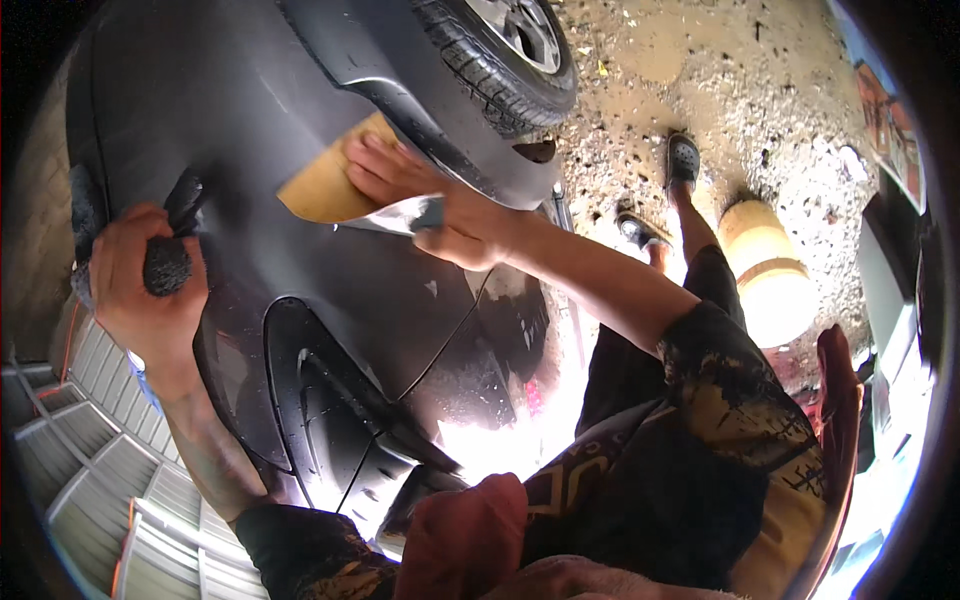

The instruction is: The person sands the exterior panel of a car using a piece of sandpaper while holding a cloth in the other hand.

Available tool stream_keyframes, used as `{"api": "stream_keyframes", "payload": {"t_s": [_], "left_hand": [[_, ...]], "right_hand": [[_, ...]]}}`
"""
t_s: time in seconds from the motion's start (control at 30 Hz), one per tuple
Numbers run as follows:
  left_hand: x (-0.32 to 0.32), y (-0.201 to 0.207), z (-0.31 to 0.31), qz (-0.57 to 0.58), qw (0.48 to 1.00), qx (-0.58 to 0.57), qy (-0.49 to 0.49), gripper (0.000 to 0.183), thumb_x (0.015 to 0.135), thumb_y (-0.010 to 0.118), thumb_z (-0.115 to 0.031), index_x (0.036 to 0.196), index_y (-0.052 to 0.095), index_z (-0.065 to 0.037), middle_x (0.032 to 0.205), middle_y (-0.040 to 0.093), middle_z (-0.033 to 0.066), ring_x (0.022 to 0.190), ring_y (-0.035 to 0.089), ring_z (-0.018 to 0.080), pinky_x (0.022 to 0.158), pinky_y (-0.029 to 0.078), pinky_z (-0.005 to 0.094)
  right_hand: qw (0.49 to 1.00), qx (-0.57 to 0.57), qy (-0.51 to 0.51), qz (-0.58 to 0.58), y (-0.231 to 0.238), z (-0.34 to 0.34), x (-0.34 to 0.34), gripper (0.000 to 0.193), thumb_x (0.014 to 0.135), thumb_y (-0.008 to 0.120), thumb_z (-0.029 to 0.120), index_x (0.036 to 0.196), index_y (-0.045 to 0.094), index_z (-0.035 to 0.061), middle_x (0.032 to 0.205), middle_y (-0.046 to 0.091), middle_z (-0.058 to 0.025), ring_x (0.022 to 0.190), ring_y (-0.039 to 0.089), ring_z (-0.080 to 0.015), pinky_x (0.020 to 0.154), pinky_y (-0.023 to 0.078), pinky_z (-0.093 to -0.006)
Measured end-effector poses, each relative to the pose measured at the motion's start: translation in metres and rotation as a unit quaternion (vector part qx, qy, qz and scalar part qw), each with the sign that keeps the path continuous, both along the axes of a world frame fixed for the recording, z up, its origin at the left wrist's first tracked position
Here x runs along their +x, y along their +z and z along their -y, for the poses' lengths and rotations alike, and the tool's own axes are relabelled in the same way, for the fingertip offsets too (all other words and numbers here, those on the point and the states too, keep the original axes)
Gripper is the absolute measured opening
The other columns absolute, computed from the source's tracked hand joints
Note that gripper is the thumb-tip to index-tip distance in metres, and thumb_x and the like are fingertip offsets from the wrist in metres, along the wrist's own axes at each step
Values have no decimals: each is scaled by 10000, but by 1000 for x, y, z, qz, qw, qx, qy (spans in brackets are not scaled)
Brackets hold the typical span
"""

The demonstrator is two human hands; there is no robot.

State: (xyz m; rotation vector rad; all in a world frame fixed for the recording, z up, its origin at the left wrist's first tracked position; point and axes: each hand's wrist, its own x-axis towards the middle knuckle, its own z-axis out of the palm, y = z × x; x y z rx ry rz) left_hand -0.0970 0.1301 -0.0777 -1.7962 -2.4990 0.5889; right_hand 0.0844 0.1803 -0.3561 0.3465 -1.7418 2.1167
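A dark grey car body panel (230, 150) fills the left and middle of the view, with wet-looking spots on it. My right hand (440, 205) lies on the panel just below the wheel arch, gripping a tan sheet of sandpaper (325, 190) with fingers stretched over it. The sheet bends up near my thumb, where a small grey piece (428, 215) shows; I cannot make out whether it is a block. At the far left, my left hand (150, 285) is closed around a dark grey cloth (167, 266) at the panel's edge.
A tyre (495, 70) with a silver wheel stands at the top. Wet, stony ground (640, 70) lies to the right, with my feet in dark clogs (683, 157) and a yellow bucket (765, 250). A black-edged lamp (325, 400) sits low on the car. Corrugated metal (110, 385) is at lower left.
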Motion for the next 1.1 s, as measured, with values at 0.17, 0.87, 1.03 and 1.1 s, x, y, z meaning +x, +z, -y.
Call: {"api": "stream_keyframes", "payload": {"t_s": [0.17,0.87,1.03,1.1], "left_hand": [[-1,8,6,-9,1000,-5,-8,219,664,711,-12,852,616,-73,921,693,46,841,647,253,798,501,363],[-7,4,11,0,1000,-11,-2,223,685,703,22,882,622,-44,918,693,66,832,649,242,790,512,355],[-7,8,10,-8,1000,-15,-3,215,697,705,17,888,624,-41,929,698,67,841,652,243,795,514,352],[-15,-2,16,10,1000,-9,-2,213,699,705,16,888,624,-40,932,699,67,842,653,244,797,515,352]], "right_hand": [[991,-87,45,87,-10,38,59,859,982,137,658,1565,193,30,1649,84,-168,1531,36,-316,1235,58,-466],[991,-110,25,79,-22,43,67,909,985,177,663,1549,147,-48,1636,56,-233,1526,-4,-364,1224,51,-491],[976,-167,44,132,-28,77,135,952,962,158,709,1554,140,-36,1641,55,-221,1527,-20,-351,1224,-10,-451],[979,-146,27,142,-33,77,122,843,984,223,582,1552,155,-36,1637,78,-226,1529,4,-350,1228,10,-458]]}}
